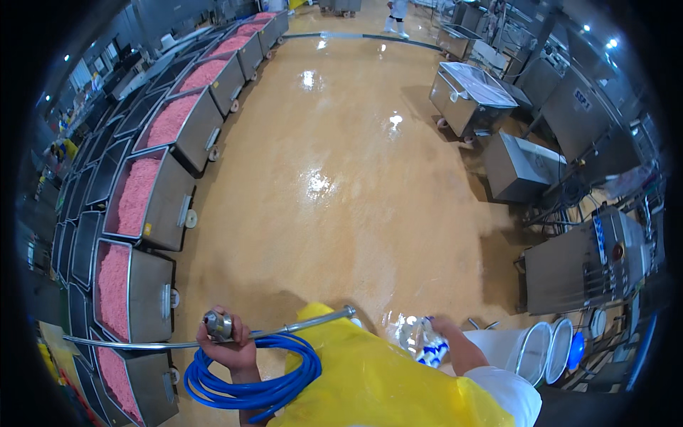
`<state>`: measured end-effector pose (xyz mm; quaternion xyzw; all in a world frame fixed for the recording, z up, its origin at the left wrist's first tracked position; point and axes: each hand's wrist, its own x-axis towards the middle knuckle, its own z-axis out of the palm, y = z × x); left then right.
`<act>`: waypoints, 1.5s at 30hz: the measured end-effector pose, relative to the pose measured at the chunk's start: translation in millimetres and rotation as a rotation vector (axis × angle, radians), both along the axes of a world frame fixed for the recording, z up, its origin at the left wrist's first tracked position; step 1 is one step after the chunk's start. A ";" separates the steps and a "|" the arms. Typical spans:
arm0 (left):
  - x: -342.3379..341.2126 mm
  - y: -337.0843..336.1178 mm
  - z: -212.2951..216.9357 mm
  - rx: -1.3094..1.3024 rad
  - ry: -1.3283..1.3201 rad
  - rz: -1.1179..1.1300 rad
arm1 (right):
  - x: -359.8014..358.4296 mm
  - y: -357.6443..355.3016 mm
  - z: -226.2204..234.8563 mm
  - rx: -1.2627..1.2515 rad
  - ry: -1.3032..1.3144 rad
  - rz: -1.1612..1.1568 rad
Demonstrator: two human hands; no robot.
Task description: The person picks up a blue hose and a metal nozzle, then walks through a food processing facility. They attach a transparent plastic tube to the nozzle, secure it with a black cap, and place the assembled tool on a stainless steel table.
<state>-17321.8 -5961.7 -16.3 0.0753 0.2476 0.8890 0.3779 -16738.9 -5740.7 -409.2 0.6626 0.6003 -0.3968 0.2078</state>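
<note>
My left hand [238, 354] is closed round a metal fitting [219, 325] and a long, thin metal lance [306, 324] that stretches sideways across my front. A coil of blue hose [309, 366] hangs around my left wrist and forearm. On the other side, my right hand [447, 329] is low beside my yellow apron [384, 377]. Its fingers are closed on a crumpled clear plastic bag with blue and white parts [430, 351]; what is inside cannot be made out. My palm hides part of the lance.
Steel wheeled bins of pink ground meat [139, 196] line the left side. At right stand a plastic-covered steel cart [466, 89], a steel box [519, 171] and a machine cabinet [569, 267]. White barrels [533, 352] are near my right arm. A person [397, 16] walks far ahead on the wet floor.
</note>
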 end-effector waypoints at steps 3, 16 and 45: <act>-58.5 92.6 -14.0 0.032 0.005 0.013 | -88.6 124.9 -0.7 0.006 -0.136 -0.024; -261.6 599.8 -9.6 -0.001 0.018 -0.110 | -201.1 409.4 112.1 -0.305 0.621 -1.074; -601.1 1693.8 -3.4 0.060 -0.012 -0.214 | -508.0 1513.1 102.0 -0.093 0.263 -0.328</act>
